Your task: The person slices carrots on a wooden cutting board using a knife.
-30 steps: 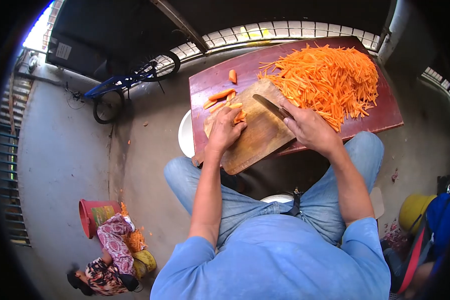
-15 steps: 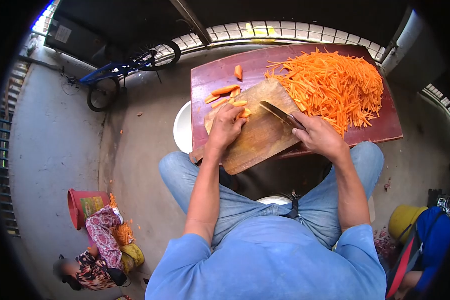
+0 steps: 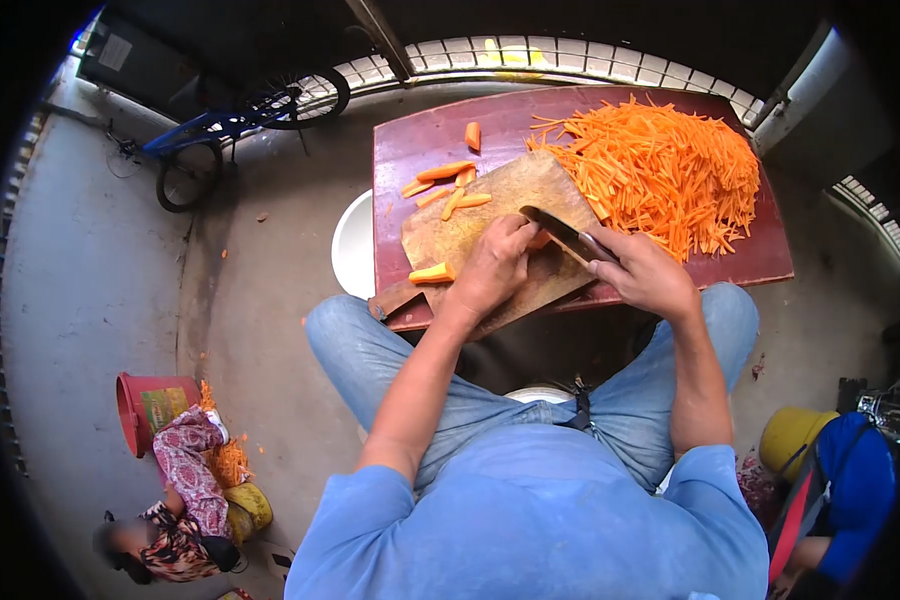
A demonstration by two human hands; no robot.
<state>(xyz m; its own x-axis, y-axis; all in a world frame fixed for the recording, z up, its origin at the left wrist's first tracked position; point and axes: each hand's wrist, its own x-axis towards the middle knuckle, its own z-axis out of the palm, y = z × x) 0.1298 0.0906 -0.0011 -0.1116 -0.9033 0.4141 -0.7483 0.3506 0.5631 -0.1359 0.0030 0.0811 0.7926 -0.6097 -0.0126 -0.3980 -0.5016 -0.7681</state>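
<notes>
Head view: The bench (image 3: 420, 145) stands at the far side of the person's bent knees. A wooden cutting board (image 3: 470, 230) lies aslant on its near left part, with the board handle (image 3: 398, 298) pointing left.

Right hand (image 3: 650, 278): the grip is fully closed around the handle of the knife (image 3: 558, 228). The blade points left and far, above the board and just beside the fingers of the left hand.

Left hand (image 3: 498, 262): the grip is nearly closed, fingers bent down over the board, and has hold of a carrot piece (image 3: 539, 241). This piece sits between the fingertips and the knife, mostly hidden; whether the blade touches it cannot be told.

A thick carrot chunk (image 3: 431, 273) rests at the near left of the board, to the left of the left hand. Several carrot sticks (image 3: 446, 171) lie at the far left, partly on the bench and partly on the board. A short carrot stub (image 3: 473, 136) lies farther off on the bench. The shredded carrot pile (image 3: 665, 180) covers the right part of the bench, beside the board. A white basin (image 3: 352, 245) is at the bench's left side.
</notes>
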